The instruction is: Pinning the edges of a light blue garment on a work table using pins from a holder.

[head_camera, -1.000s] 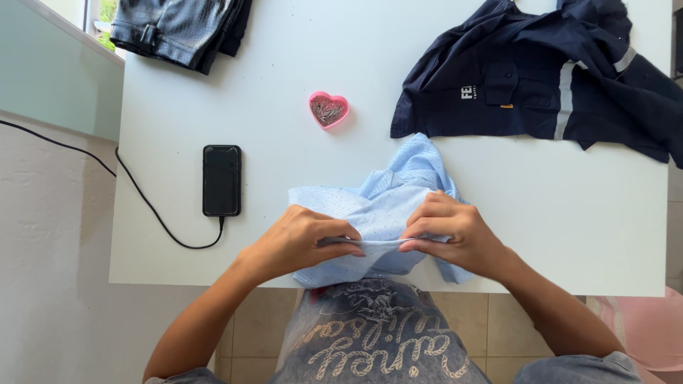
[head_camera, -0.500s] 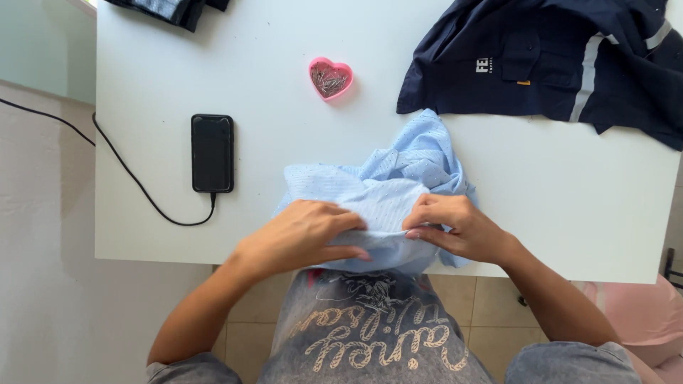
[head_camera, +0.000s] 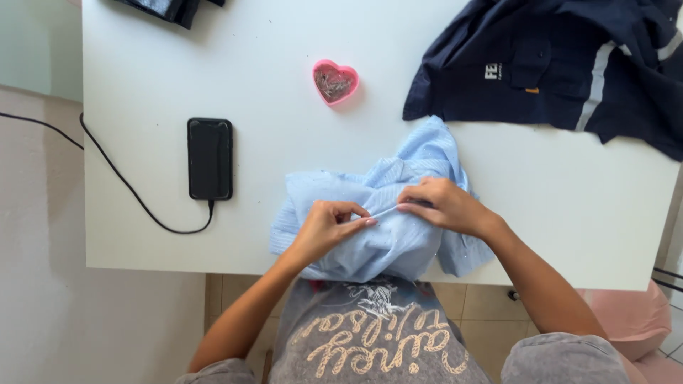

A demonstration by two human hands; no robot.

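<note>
A crumpled light blue garment (head_camera: 416,160) lies at the near edge of the white table (head_camera: 249,64), part of it hanging over the edge toward my lap. My left hand (head_camera: 324,227) pinches a fold of the blue cloth with thumb and fingers. My right hand (head_camera: 441,204) grips the same fold a little to the right, knuckles up. The stretch of cloth between the two hands is pulled into a taut ridge.
A black phone (head_camera: 210,158) lies face up left of the cloth, with a black cable (head_camera: 121,178) running off the table's left edge. A pink heart-shaped dish (head_camera: 334,80) sits farther back. A dark navy jacket (head_camera: 562,64) covers the far right; dark clothing (head_camera: 167,7) lies top left.
The hands have drawn slightly apart along the fold, stretching it between them. The view has shifted so the table sits a little more to the right.
</note>
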